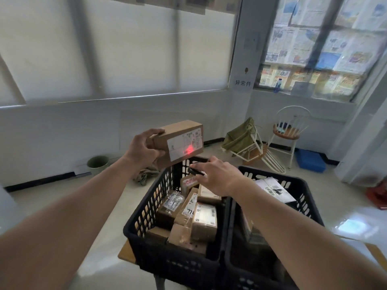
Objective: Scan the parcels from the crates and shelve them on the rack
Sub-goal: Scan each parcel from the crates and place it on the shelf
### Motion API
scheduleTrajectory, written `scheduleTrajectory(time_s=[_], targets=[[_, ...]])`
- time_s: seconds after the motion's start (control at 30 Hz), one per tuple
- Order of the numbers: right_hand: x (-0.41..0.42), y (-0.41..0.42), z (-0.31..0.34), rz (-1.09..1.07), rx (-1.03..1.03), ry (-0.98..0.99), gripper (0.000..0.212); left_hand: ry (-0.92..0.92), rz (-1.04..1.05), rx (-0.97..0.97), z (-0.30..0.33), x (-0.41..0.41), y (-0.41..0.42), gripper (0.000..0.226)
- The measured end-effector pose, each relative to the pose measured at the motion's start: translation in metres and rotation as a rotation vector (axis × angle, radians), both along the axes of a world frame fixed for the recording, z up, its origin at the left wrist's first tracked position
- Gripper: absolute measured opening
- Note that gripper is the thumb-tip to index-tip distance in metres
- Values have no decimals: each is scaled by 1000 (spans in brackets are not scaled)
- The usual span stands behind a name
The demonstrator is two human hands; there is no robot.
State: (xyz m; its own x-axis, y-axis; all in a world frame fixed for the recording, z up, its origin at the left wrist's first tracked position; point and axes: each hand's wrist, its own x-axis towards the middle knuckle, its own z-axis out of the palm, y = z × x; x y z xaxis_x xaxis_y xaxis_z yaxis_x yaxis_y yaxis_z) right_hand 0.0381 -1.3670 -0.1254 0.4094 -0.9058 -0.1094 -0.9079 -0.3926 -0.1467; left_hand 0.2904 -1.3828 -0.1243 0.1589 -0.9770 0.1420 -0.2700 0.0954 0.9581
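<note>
Left hand (144, 146) gripped a rectangular brown cardboard parcel (178, 141) by its near end, thumb under, fingers curled over the top; it was held in the air above the 11 o'clock corner of the left crate (146, 206); a red scanner dot (189, 150) glowed on its white shipping label (185, 146). Right hand (217, 176) was curled round a small black handheld scanner (195, 171), aimed at the label. Left crate, black lattice plastic, held taped cardboard boxes (194, 214); right crate (293, 193), at 3 o'clock and touching it, held a white-labelled parcel (274, 190); both crates sat on a wooden tabletop (125, 253).
</note>
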Motion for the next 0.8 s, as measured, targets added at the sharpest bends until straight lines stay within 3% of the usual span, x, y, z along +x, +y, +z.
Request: scheduleTrajectory(time_s=[0.27,0.6,0.7,0.8], targets=[[-44,24,13,168,-27,53,49,-78,212,-35,6,-40,51,74],[-60,52,22,250,-79,-7,50,-105,319,-8,21,-57,101,74],[-55,56,20,204,-42,-199,50,-13,337,-18,29,-56,115,74],[-40,58,17,51,43,-638,46,265,283,-16,36,-53,128,83]])
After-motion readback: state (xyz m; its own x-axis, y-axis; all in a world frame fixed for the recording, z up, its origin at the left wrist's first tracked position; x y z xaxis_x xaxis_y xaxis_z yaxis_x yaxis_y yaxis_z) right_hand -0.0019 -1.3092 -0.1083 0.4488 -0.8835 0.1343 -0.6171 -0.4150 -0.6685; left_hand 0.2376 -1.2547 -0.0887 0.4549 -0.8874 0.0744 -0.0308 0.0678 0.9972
